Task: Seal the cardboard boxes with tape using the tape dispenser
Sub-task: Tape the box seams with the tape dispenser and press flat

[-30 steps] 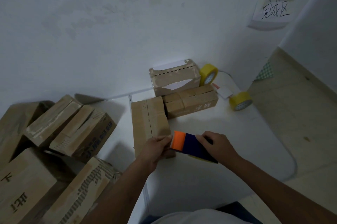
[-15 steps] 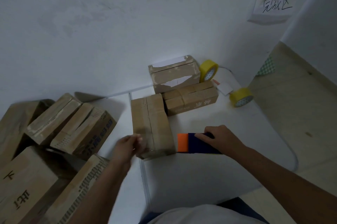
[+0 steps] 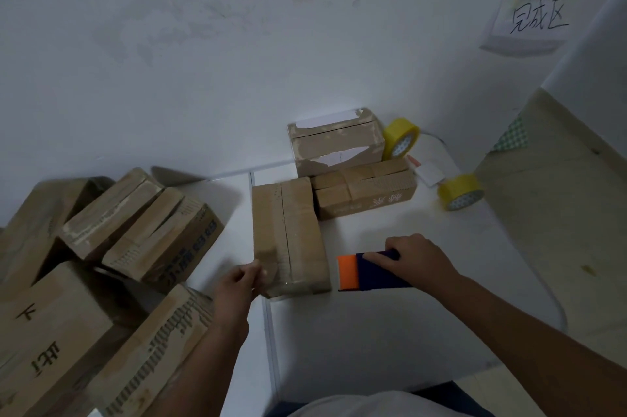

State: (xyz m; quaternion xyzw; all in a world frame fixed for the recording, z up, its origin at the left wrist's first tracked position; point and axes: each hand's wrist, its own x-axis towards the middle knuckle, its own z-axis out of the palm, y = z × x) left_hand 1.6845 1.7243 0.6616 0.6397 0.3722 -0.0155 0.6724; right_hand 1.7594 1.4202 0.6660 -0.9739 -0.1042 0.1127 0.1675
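Tape dispenser point(image 3: 369, 272) lengthwise left-right, orange end leftward.

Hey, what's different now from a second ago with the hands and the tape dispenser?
The left hand let go of the tape dispenser's orange end and moved left to the near corner of the long cardboard box. The right hand drew the dispenser slightly right, away from the box, still gripping it. The other boxes and the yellow tape rolls stayed put.

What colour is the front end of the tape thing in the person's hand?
Bright orange; the rest of the tape dispenser is dark blue. The head view shows it, held by the right hand.
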